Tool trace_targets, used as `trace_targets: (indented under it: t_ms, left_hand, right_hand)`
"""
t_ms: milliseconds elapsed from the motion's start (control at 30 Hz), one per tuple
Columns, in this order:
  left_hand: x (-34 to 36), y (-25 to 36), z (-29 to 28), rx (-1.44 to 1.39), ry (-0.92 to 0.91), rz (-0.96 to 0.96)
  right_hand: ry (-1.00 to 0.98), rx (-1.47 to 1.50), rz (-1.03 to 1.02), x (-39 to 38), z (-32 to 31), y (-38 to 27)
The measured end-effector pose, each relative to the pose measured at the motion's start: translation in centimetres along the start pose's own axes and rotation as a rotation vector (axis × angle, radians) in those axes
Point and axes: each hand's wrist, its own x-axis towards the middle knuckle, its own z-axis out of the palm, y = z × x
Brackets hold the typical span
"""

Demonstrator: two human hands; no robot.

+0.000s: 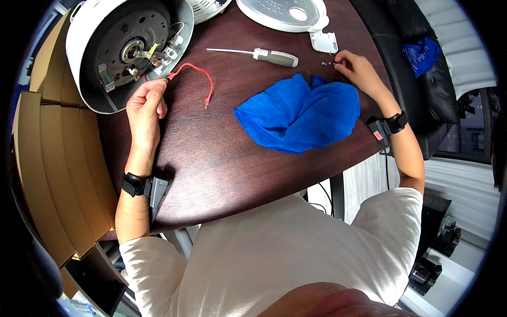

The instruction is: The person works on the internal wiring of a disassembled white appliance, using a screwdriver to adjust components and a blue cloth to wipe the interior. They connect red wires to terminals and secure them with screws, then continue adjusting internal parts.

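At the upper left, a round white appliance housing (79, 63) lies open on its side, showing a dark metal plate (113, 39) with terminals and brackets inside. My left hand (147, 100) is at its lower rim, thumb and fingers pinched on a red wire (203, 72). The wire's loose end curls down to the right with bare strands. Across the table, my right hand (362, 74) reaches down to several small metal screws (324, 64). Its thumb and forefinger bend together beside them; whether a screw is between the fingertips I cannot make out.
A screwdriver (277, 57) with a grey and white handle lies mid-table, above a crumpled blue cloth (298, 116). A white lid (282, 11) with a hinged piece (323, 42) sits at the far edge. Cardboard boxes (58, 158) stand along the left, a black couch (404, 58) at the right.
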Motion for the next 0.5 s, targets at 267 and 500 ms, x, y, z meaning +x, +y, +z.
trace_targets:
  t_ms: [267,500]
  left_hand:
    - [-0.2,0.1,0.0,0.022,0.013,-0.018]
    - [0.0,-0.1,-0.1,0.024,0.008,-0.008]
  right_hand:
    - [-0.006,0.117,0.022,-0.8,0.7,1.4]
    - [0.063,0.114,-0.010,-1.0,0.5,0.7]
